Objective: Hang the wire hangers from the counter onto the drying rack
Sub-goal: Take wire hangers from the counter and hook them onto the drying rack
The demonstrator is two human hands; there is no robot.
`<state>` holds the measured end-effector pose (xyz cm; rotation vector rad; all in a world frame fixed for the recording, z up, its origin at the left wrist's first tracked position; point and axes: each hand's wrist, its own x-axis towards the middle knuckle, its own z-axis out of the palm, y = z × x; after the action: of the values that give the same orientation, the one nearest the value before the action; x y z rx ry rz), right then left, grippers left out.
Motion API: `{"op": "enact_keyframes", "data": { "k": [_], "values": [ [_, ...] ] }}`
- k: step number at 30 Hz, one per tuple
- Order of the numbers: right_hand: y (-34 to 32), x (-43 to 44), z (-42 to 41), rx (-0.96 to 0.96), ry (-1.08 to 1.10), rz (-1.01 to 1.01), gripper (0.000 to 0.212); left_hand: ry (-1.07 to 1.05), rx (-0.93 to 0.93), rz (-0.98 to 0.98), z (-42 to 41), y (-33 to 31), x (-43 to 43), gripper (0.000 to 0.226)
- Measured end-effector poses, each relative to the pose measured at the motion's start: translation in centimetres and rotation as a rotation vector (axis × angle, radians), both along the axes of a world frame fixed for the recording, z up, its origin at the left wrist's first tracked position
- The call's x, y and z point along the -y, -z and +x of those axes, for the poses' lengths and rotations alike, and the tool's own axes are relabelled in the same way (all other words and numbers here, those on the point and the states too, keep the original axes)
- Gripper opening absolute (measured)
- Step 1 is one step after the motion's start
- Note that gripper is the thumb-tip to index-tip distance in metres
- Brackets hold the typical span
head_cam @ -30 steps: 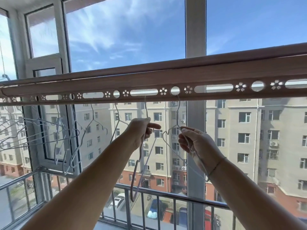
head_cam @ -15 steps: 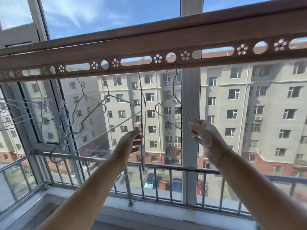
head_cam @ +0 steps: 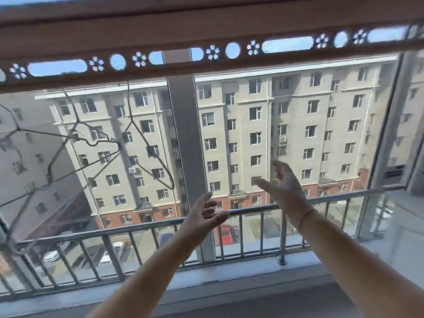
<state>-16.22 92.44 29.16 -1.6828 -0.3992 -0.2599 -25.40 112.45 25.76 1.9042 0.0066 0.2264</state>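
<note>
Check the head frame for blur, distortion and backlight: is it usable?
Head view: usable. Motion blur softens the rack and smears the hangers at far left. The wide-angle lens bows the rack and the railing. Daylight from outside backlights the left hand and right hand, yet both read clearly as open and empty.

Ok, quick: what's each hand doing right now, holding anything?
Left hand: open, fingers spread, holding nothing.
Right hand: open, holding nothing.
</note>
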Motion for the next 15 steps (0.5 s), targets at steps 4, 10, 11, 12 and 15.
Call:
{"op": "enact_keyframes", "data": {
  "k": [4,10,11,12,15],
  "values": [
    [0.9,9.5,1.1,0.000,0.154,-0.029,0.068,0.146,0.022,0.039,3.5,0.4,8.6,0.084],
    [2.2,24.6,1.5,-0.020,0.318,-0.078,0.072,0.302,0.013,0.019,7.5,1.0,22.9,0.096],
    [2.5,27.0,1.4,-0.025,0.338,-0.076,0.072,0.329,0.017,0.013,8.0,1.2,25.4,0.093],
    [2.8,29.4,1.3,-0.034,0.360,-0.074,0.071,0.355,0.022,0.008,8.4,1.4,28.0,0.089],
    [4.0,36.2,0.8,-0.048,0.425,-0.081,0.070,0.409,0.028,-0.018,9.4,2.5,35.3,0.080]
  ]
}}
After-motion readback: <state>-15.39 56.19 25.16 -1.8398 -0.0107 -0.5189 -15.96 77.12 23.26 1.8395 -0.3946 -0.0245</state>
